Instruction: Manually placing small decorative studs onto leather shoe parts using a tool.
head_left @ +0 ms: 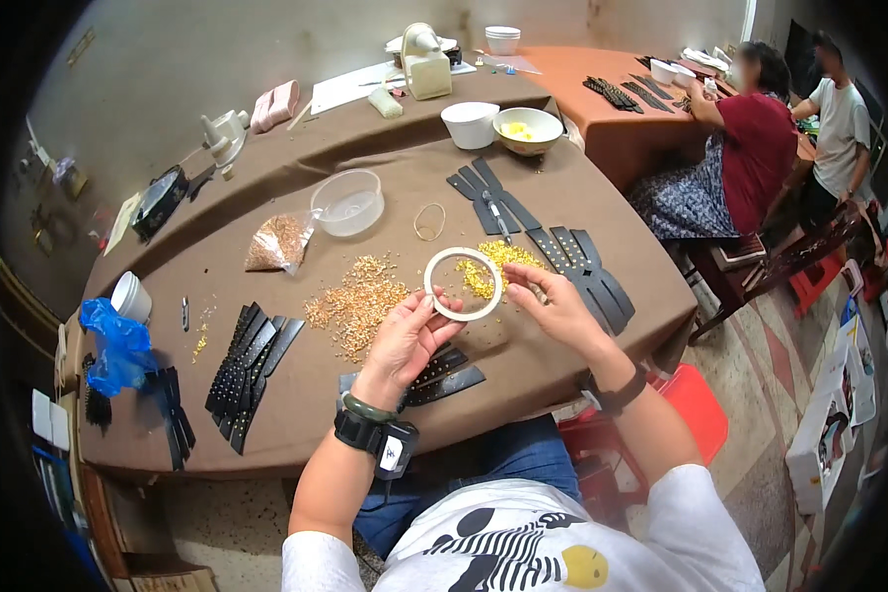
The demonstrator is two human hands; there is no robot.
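Note:
My left hand [407, 335] grips the lower left edge of a narrow white roll of tape [463, 252], held up above the table with its open middle facing me. Beside the roll's right edge is my right hand [559, 304], thumb and fingers apart; whether the fingertips touch the roll is hard to tell. Under and behind the roll lies a pile of yellow beads [511, 256]. A heap of copper-gold beads [360, 301] spreads to the left. Black studded strips [446, 387] lie partly hidden behind my left hand.
Plain black strips [589, 276] lie at right, and studded ones [252, 370] at left. Farther back are a bag of beads [276, 245], a clear round tub [348, 204] and bowls [528, 130]. A blue plastic bag [116, 340] sits at far left. Two people are at the orange-covered table [602, 74].

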